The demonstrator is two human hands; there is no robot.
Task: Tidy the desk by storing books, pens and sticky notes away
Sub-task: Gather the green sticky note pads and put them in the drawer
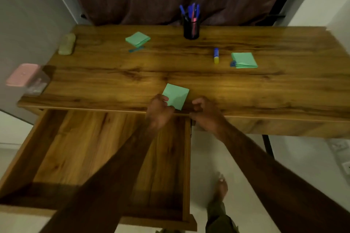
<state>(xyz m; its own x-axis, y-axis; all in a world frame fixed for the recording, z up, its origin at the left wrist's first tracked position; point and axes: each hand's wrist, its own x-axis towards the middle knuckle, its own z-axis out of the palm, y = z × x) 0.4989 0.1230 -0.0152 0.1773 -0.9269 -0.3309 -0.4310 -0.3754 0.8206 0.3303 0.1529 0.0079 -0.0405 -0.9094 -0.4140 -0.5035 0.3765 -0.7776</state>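
Note:
A green sticky-note pad [177,95] lies at the front edge of the wooden desk [106,79]. My left hand [160,112] pinches its near left corner. Just to its right, my right hand [205,114] hovers with curled fingers and holds nothing I can make out. Two more green pads lie farther back: one [137,39] at the back left with a blue pen [136,49] beside it, one [244,60] on the right with a small blue thing [233,63] under its left edge. A blue-and-yellow glue stick [216,55] lies near it. A black holder [191,29] stands at the back, full of pens.
An open wooden drawer [66,149] is pulled out below the desk's front left. A pale green case [66,44] and a pink-lidded box [26,78] sit at the desk's left edge. A dark curtain hangs behind. My foot [220,188] is on the white floor.

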